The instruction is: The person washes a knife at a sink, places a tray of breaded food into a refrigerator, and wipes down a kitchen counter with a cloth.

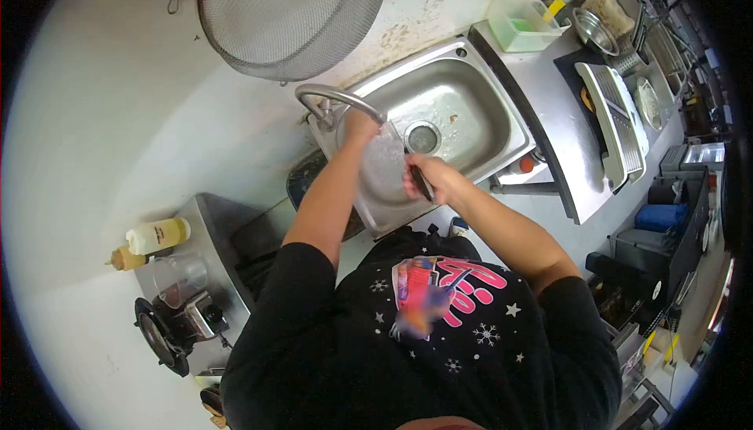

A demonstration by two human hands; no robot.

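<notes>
In the head view, my right hand (433, 180) is closed around the dark handle of what looks like a knife (423, 184), over the near part of the steel sink (508, 112). Its thin blade points toward the tap, seen nearly edge-on. My left hand (361, 127) is at the left side of the basin, beside and partly under the curved metal tap (343, 96). The left fingers are mostly hidden, so whether they grip anything is unclear. Water appears to run in the basin below the spout. A round drain strainer (423, 138) lies between the hands and the far basin wall.
A large mesh strainer (294, 14) hangs on the wall above the tap. Right of the sink, a steel counter (561, 136) holds a green-tinted plastic container (524, 25) and a white slicer (616, 120). Squeeze bottles (159, 235) stand on a left-hand steel surface.
</notes>
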